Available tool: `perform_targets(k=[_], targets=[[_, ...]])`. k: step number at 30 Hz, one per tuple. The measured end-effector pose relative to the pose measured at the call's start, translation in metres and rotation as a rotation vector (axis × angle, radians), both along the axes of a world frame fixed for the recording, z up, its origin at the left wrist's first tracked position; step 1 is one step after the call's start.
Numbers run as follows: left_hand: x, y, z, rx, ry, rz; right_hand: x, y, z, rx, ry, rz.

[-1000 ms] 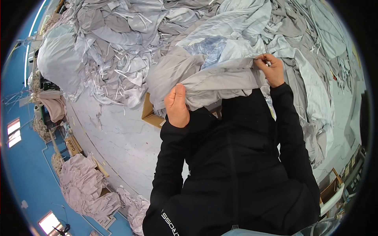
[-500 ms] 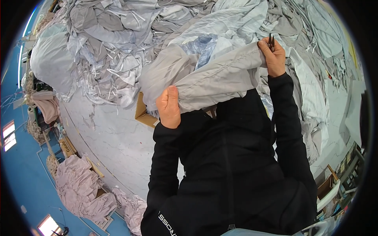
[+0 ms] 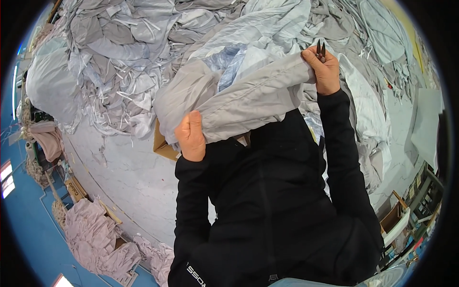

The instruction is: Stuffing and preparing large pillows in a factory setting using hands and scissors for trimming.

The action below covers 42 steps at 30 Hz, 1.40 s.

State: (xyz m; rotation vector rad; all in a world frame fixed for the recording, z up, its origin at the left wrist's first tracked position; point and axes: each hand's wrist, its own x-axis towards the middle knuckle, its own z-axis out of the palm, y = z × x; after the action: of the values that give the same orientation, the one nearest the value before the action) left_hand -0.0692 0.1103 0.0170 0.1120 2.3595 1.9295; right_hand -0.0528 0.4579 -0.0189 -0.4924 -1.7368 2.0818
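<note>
A pale marbled work table [image 3: 124, 177] spreads below and left of the hands. Heaped grey and pale blue cloth [image 3: 119, 57] covers its far side. Further left lies blue floor [image 3: 28, 239], with pink fabric piles [image 3: 95, 239] there.

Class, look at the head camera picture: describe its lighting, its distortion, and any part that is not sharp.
Head view: even, soft light with no glare on the grey cloth; fisheye bends the table edge and leaves a black rim; both the left hand and the right hand are sharp, while the edges of the picture look softer.
</note>
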Motion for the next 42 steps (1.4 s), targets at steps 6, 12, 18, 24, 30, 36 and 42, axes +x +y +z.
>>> perform_targets(k=[6,12,18,24,30,36,42], targets=[[0.008,0.013,-0.004,0.001,-0.069,-0.037,0.002,0.007,-0.035,0.162,-0.184,0.024],[0.007,0.024,0.007,-0.065,0.003,-0.090,0.005,-0.003,-0.050,0.332,-0.260,-0.013],[0.000,0.031,0.014,-0.214,0.237,-0.159,0.007,-0.007,-0.045,0.458,-0.293,-0.073],[0.001,0.030,0.005,-0.074,0.107,-0.191,0.012,-0.047,0.000,0.953,0.130,-0.210],[-0.004,0.045,0.006,0.154,-0.213,-0.157,0.031,-0.096,0.028,0.606,-0.023,0.290],[0.000,0.047,-0.014,0.203,-0.278,-0.187,0.033,-0.107,0.025,0.652,0.007,0.335],[0.001,0.051,-0.001,0.112,-0.381,-0.342,0.033,-0.109,0.025,0.698,0.002,0.357]])
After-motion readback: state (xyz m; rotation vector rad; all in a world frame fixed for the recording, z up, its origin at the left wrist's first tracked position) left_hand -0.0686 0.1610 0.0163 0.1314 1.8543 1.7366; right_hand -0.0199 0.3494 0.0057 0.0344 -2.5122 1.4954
